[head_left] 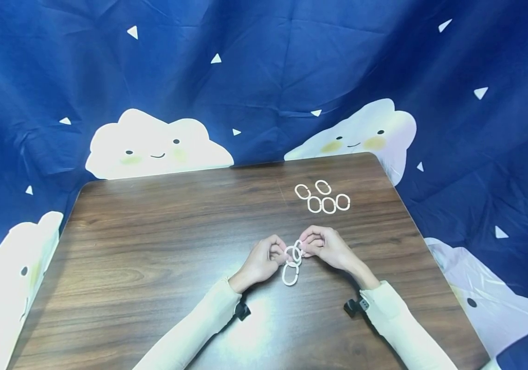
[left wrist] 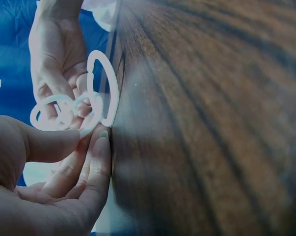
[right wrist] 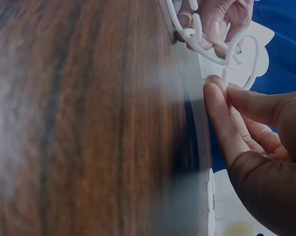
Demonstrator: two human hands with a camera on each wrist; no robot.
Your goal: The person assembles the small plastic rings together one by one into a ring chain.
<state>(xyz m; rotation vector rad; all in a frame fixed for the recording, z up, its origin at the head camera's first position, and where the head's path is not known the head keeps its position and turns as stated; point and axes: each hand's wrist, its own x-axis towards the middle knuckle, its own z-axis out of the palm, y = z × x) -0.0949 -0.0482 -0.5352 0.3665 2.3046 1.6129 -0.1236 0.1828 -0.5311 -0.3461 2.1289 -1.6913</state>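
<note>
Three white oval plastic links, each with a small gap, hang together between the two hands. My left hand (head_left: 260, 261) pinches the middle link between thumb and fingers. At the right, my right hand (head_left: 332, 248) pinches another link (right wrist: 257, 54) between thumb and fingertips, and this link crosses the middle one. A third link (left wrist: 113, 83) dangles from the middle one, on the side toward me in the head view. Whether the crossing links are fully hooked through each other, I cannot tell.
Several loose white links (head_left: 308, 204) lie in a cluster on the wooden table (head_left: 176, 231), beyond the right hand. A blue curtain (head_left: 264, 67) with clouds and triangles surrounds the table's back and sides. Small black cameras (head_left: 242, 311) sit at both wrists.
</note>
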